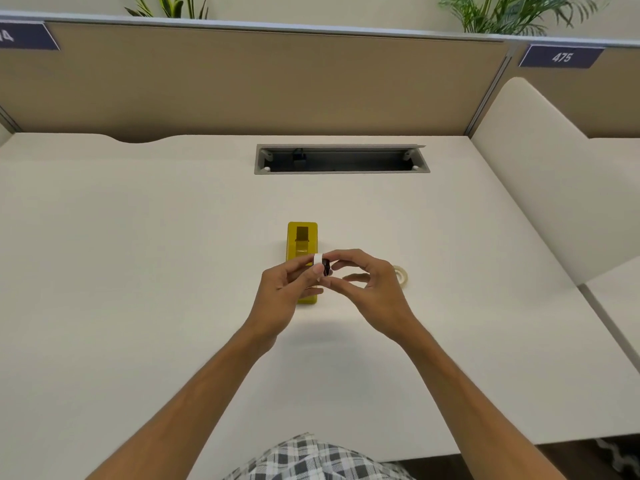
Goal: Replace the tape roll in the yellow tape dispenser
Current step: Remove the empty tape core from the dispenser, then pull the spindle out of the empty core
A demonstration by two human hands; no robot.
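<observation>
Both hands meet above the middle of the tabletop (pixel 138 237). Left hand (pixel 287 289) has its grip curled round a small white ring (pixel 317 259), apparently an empty tape core; right hand (pixel 370 285) pinches a small dark hub piece (pixel 326 266) sitting against that ring, thumb and forefinger closed, other fingers loosely spread. One yellow tape dispenser (pixel 302 242) lies on the tabletop right behind and partly under the hands, long axis pointing away from the person, its roll bay open on top. One clear tape roll (pixel 402 274) lies flat on the tabletop just right of the right hand, partly hidden by it, apart from the dispenser. Wide bare surface to the left, right and near side of the hands. One open cable tray slot (pixel 341 160) is cut in the tabletop well beyond the dispenser. Tan partition (pixel 242 81) bounds the far edge; a cream side panel (pixel 540 161) closes off the right. One number plate (pixel 561 57) reads 475. Near edge runs at the person's plaid shirt (pixel 311 459).
</observation>
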